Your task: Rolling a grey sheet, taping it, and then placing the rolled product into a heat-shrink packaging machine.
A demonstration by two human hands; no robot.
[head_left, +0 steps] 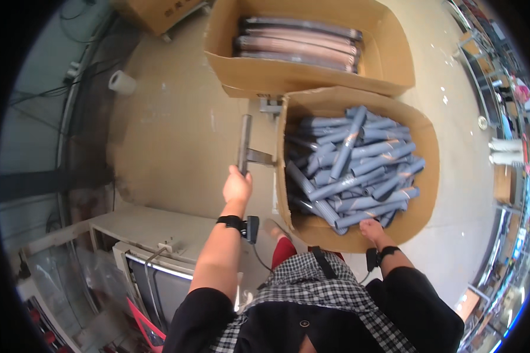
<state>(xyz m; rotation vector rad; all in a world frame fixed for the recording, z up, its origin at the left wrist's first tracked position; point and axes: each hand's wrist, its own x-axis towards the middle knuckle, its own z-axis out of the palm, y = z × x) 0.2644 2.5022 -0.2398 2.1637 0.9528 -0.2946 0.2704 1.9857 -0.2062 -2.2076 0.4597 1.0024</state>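
My left hand (237, 185) grips the lower end of a dark metal bar (244, 143) that stands beside a cardboard box (419, 126). That box is heaped with several blue-grey tubes (353, 167). My right hand (373, 230) rests on the near rim of the same box, fingers curled over the edge by the closest tubes. Both wrists carry a black strap with a small device.
A second cardboard box (312, 79) farther away holds flat dark and pinkish packs (300, 44). A white roll (122, 82) lies on the beige floor at left. A white bench and machine (153, 247) stand at lower left. Shelving runs along the right rim.
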